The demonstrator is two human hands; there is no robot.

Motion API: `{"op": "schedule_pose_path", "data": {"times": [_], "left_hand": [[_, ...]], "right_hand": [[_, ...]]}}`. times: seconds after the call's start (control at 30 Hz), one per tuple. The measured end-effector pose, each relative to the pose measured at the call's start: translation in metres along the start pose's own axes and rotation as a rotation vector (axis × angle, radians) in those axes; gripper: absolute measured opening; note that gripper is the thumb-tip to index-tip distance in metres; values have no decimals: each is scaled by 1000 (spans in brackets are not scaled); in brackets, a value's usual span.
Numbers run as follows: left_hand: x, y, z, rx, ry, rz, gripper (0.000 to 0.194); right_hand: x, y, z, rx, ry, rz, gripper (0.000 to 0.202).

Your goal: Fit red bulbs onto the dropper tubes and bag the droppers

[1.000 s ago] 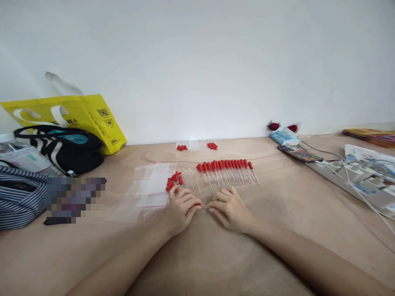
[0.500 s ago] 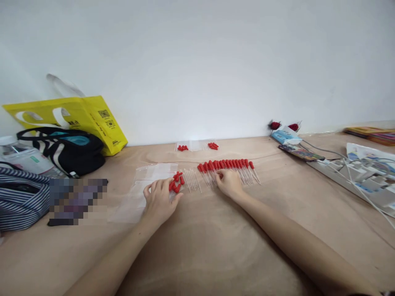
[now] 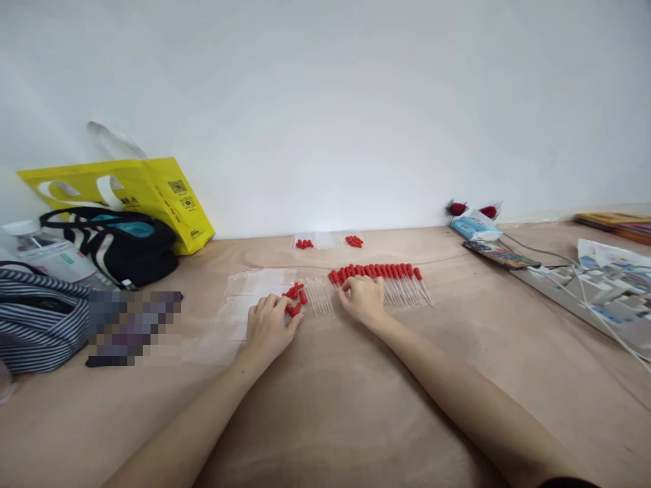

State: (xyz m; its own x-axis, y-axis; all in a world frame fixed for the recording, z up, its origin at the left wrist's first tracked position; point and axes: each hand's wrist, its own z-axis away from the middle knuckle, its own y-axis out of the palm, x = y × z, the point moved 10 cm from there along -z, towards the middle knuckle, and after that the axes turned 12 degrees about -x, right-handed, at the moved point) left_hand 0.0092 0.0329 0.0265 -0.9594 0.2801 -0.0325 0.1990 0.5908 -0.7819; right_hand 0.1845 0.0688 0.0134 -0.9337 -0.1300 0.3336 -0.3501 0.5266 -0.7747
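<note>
My left hand (image 3: 270, 325) rests at the edge of the flat clear zip bags (image 3: 244, 298), its fingers curved and thumb apart. Its fingertips are at a small pile of loose red rubber bulbs (image 3: 303, 296), partly covering them. Beside the pile, several thin clear tubes (image 3: 319, 298) lie side by side without bulbs. My right hand (image 3: 362, 298) is over the left part of a row of droppers with red bulbs (image 3: 401, 272), their thin tips toward me. Its fingers are curled together low over the tubes; what they pinch is hidden.
Near the wall lies another clear bag (image 3: 324, 240) with two groups of red bulbs. A yellow bag (image 3: 196, 217), a black bag (image 3: 152, 254) and a striped pouch (image 3: 45, 325) stand left. At right are a tissue pack (image 3: 477, 226), a power strip (image 3: 600, 298) and cables.
My right hand has shifted left along the row of droppers, toward its left end. My left hand stays by the loose red bulbs. The whole view has moved slightly.
</note>
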Motion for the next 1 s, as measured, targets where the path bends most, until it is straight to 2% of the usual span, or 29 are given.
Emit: {"op": "schedule_pose_path", "data": {"times": [0.2, 0.37, 0.5, 0.67, 0.8, 0.9, 1.0], "left_hand": [[-5, -2, -1, -69, 46, -49, 12], [-15, -14, -2, -135, 88, -51, 13], [-27, -26, 3, -182, 129, 67, 11], [-44, -26, 13, -118, 178, 297, 9], [-65, -17, 23, 13, 257, 459, 10], [-78, -12, 28, 71, 288, 520, 9], [-88, -8, 32, 90, 332, 551, 23]], "right_hand": [[25, 20, 7, 169, 17, 95, 27], [29, 28, 5, 205, 71, 119, 25], [32, 30, 5, 225, 94, 109, 23], [25, 16, 5, 152, 59, 96, 25], [13, 0, 21, 87, -128, -83, 23], [7, -20, 48, 38, -385, -278, 22], [-1, -42, 76, -41, -603, -299, 30]]}}
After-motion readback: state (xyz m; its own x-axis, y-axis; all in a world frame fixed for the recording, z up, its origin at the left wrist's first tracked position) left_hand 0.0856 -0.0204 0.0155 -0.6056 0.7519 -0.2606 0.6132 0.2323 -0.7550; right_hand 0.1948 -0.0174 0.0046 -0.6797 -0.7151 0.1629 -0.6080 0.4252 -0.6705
